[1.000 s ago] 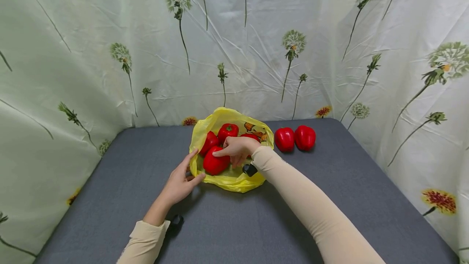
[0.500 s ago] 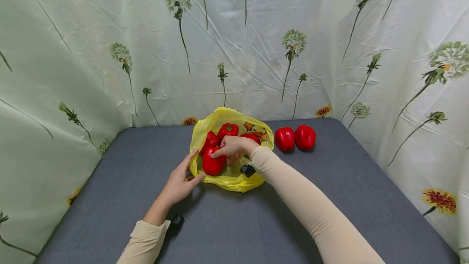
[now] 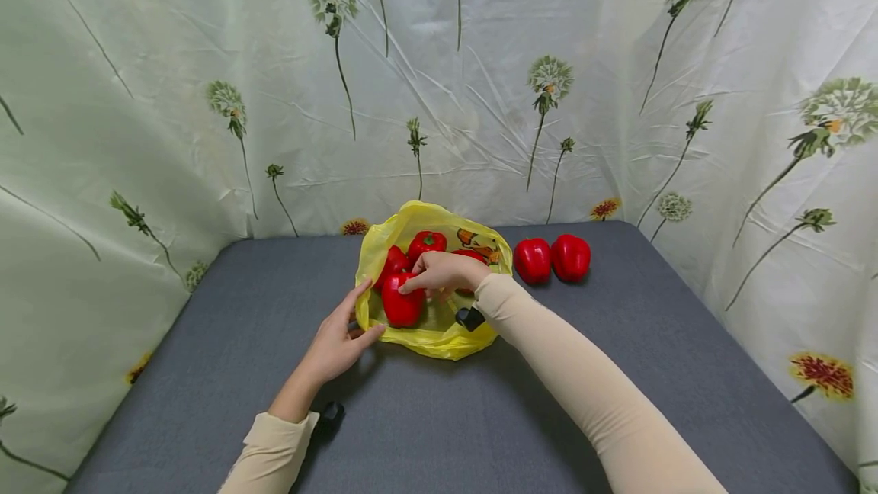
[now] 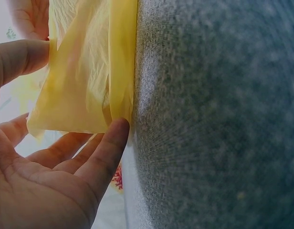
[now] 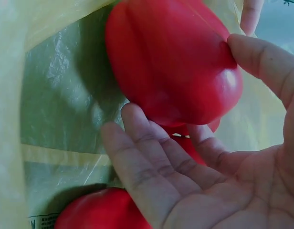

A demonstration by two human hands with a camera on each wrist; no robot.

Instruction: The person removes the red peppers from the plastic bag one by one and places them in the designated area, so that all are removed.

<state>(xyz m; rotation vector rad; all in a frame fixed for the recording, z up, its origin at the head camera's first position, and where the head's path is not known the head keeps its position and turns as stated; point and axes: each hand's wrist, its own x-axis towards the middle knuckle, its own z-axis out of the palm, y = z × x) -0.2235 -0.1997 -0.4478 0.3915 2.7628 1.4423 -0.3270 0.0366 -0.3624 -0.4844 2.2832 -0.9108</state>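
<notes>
A yellow plastic bag [image 3: 439, 348] lies with its mouth wide on the grey table. My right hand [image 3: 446, 274] reaches inside, thumb and fingers against the sides of a red bell pepper [image 3: 402, 305]. The right wrist view shows that pepper [image 5: 171, 62] between thumb and fingertips, with the lower fingers almost straight. Behind it in the bag are more red bell peppers, one with a green stem [image 3: 428, 240], another at the left [image 3: 394, 261]. On the bag's left side, my left hand [image 3: 338, 345] touches the rim with spread fingers; the left wrist view shows the fingers along the plastic [image 4: 80, 95].
Two red bell peppers [image 3: 552, 259] stand side by side right of the bag. A dandelion-print curtain [image 3: 480, 97] hangs behind and around the table [image 3: 425, 433]. Another red pepper [image 5: 101, 210] sits low in the right wrist view.
The pepper under my right hand has turned more upright, and the hand has shifted slightly with it. My left hand has stayed put at the bag's rim.
</notes>
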